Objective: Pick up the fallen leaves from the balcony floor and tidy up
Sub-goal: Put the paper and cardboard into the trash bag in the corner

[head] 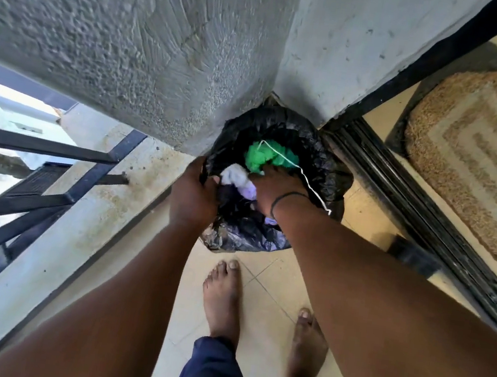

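Observation:
A black trash bag (324, 154) stands in the balcony corner against the grey wall. Inside it lie a crumpled green plastic piece (261, 155), white and purple scraps (236, 177) and a thin white string (308, 183). My left hand (191, 195) grips the left rim of the bag and holds it apart. My right hand (275, 188), with a black band on the wrist, reaches down into the bag's mouth; its fingers are hidden among the waste, so what they hold does not show. No leaves are visible on the floor.
A rough grey pillar (117, 44) rises at the back. A black metal railing (35, 192) and low ledge run along the left. A sliding door track (412, 210) and a brown doormat (481, 162) lie to the right. My bare feet (223, 299) stand on beige tiles.

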